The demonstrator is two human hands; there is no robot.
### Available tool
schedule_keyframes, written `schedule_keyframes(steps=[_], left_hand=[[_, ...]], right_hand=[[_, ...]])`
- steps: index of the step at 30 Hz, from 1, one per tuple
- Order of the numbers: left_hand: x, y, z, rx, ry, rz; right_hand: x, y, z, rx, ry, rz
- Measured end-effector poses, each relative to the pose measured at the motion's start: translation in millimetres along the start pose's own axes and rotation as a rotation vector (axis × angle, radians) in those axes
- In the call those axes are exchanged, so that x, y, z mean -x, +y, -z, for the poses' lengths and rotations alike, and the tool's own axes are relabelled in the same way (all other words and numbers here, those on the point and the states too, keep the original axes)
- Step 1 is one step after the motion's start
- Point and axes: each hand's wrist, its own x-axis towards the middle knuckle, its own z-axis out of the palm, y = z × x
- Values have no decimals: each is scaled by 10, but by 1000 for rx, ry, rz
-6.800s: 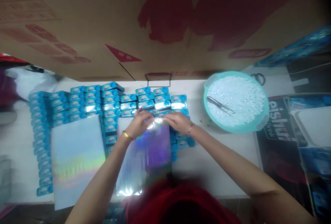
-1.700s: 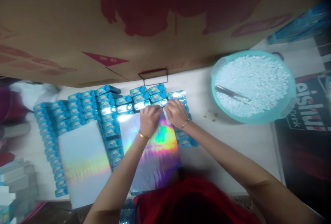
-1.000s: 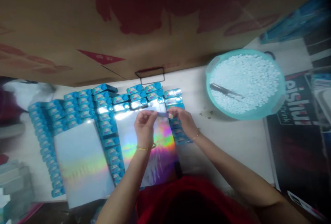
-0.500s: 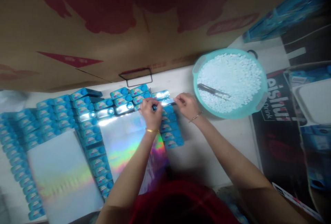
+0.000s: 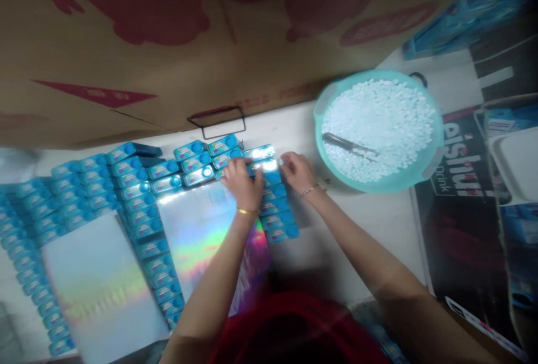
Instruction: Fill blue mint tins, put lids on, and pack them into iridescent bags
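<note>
The left hand (image 5: 244, 185) rests with bent fingers on the group of small blue flat boxes (image 5: 140, 202), at the far right part of the rows; whether these fingers grasp something, I cannot tell. The right hand (image 5: 299, 174) is just beside the right end of a shiny blue box (image 5: 269, 166), which lies between the two hands. Its fingers are drawn close together, with a small pale spot at the tips, but I cannot tell if they hold anything.

Under the left forearm lies a silver sheet with rainbow shine (image 5: 195, 229), its far edge just before the boxes. To the left, a second pale silver sheet (image 5: 98, 280) lies slanted over other boxes, so this side is crowded.

Behind, the lower edge of a large brown cardboard carton (image 5: 260, 67) runs along the rows, and only a narrow strip of white worktop (image 5: 336, 218) separates them. More room is at the right: the worktop opens between the boxes and the round turquoise plastic bowl (image 5: 378, 185), filled with white pellets (image 5: 386, 117) and carrying metal tweezers (image 5: 348, 143). Farther right, a black printed panel with white letters (image 5: 460, 246) borders this space.
</note>
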Motion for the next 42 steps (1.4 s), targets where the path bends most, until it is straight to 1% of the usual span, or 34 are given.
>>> schedule_keyframes(steps=[2, 3, 5, 6, 8, 11, 12, 13, 14, 16, 17, 18, 19, 21, 24, 26, 28, 32, 35, 39, 40, 42], left_hand=[[59, -50, 44, -26, -4, -90], [98, -76, 63, -41, -24, -152], [184, -112, 82, -77, -88, -254], [223, -119, 80, -96, -122, -278], [275, -111, 66, -125, -166, -280], [262, -111, 84, -134, -197, -301], [234, -137, 118, -122, -199, -319], [199, -183, 171, -100, -192, -331], [160, -252, 240, -71, -178, -333], [87, -443, 406, -18, -140, -315], [58, -553, 489, -8, -131, -305], [36, -660, 561, -17, -134, -301], [22, -757, 619, -41, -152, -307], [12, -895, 679, -108, -203, -329], [20, -946, 687, -150, -246, -332], [28, -919, 700, -117, -254, -336], [37, -894, 739, -86, -240, -365], [74, -909, 803, -130, -159, -457], [134, -947, 755, -146, -122, -504], [320, -983, 682, -144, -103, -516], [397, -983, 699, -134, -107, -515], [578, -957, 798, -87, -148, -519]], right_hand=[[108, 1, -17, -70, 55, 40], [166, -5, -25, -96, 62, 77], [263, -7, -51, -107, 29, 147], [295, 4, -71, -93, -5, 168], [315, 59, -117, -34, -73, 187], [258, 174, -133, 100, -157, 195], [229, 192, -111, 140, -157, 192], [203, 187, -75, 166, -129, 179], [184, 154, -31, 178, -76, 163], [178, 1, 54, 149, 51, 154], [192, -113, 80, 120, 93, 172], [214, -243, 85, 93, 104, 204], [241, -380, 67, 76, 86, 244], [293, -637, -38, 91, 8, 314], [323, -886, -272, 186, -77, 373], [304, -956, -393, 232, -104, 399], [265, -983, -454, 247, -143, 414], [170, -1015, -472, 227, -218, 370], [112, -1040, -485, 232, -273, 314], [81, -1057, -517, 284, -303, 278], [80, -1056, -524, 296, -299, 277], [83, -1050, -538, 318, -287, 281]])
